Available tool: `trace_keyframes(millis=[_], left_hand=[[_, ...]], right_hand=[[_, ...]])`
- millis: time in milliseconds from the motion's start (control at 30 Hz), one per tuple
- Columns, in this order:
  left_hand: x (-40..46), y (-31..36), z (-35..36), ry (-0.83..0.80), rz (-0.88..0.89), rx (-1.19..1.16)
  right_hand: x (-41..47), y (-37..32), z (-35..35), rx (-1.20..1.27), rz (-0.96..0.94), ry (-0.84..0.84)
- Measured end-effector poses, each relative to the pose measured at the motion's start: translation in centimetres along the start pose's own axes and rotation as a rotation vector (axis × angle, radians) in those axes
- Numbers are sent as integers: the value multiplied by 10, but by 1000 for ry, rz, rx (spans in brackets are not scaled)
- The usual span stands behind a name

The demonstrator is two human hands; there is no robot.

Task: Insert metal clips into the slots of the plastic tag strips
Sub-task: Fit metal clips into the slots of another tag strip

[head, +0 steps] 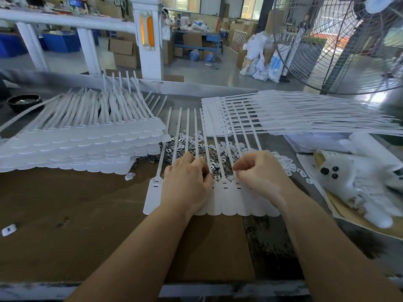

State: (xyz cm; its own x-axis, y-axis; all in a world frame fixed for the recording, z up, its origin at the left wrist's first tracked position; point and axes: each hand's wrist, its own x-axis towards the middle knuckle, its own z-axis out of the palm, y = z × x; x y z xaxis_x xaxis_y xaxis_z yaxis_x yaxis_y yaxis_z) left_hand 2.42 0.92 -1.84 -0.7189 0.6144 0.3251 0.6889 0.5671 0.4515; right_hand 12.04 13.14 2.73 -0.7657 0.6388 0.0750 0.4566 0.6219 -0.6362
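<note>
Your surface is brown, with a metal rail along its far edge. Big wire-guard fan stands far right, behind the surface. A tall pile of white tag strips lies on the left, tags toward you, tails fanned away. A second pile lies at right rear, tails running off right. White gloves lie in a heap by the right edge. A small black bowl sits far left.

The strip you're working on lies flat right in front of you, a row of joined white tags with thin tails running away over the clip pile. Slots show near the tag tops, between your hands.

Metal clips are heaped loose in the middle, between the two piles and just beyond your hands, mixed with small white plastic pieces. One stray white piece lies near the left edge.

Your left hand rests palm down on the strip's left tags, fingers curled at the tag tops; can't tell if it holds a clip. Your right hand hovers over the right tags, thumb and fingertips pinched close together above a slot; whatever is pinched is too small to make out.
</note>
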Motion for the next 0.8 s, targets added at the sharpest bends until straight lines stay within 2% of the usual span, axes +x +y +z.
trace_keyframes(millis=[200,367,500,667,800], left_hand=[[0,0,-1,-3,1,-4],[-1,1,-2,-11,5,-21],[-1,1,-3,-14,2,-21],[-1,1,-3,-10,2,-25],[-1,1,-3,-11,3,-22]], right_hand=[[8,13,-5,-177,74,180],[10,20,-1,-259,37,152],[10,18,0,-190,21,202],[8,12,1,-221,15,40],[10,11,5,-250,38,65]])
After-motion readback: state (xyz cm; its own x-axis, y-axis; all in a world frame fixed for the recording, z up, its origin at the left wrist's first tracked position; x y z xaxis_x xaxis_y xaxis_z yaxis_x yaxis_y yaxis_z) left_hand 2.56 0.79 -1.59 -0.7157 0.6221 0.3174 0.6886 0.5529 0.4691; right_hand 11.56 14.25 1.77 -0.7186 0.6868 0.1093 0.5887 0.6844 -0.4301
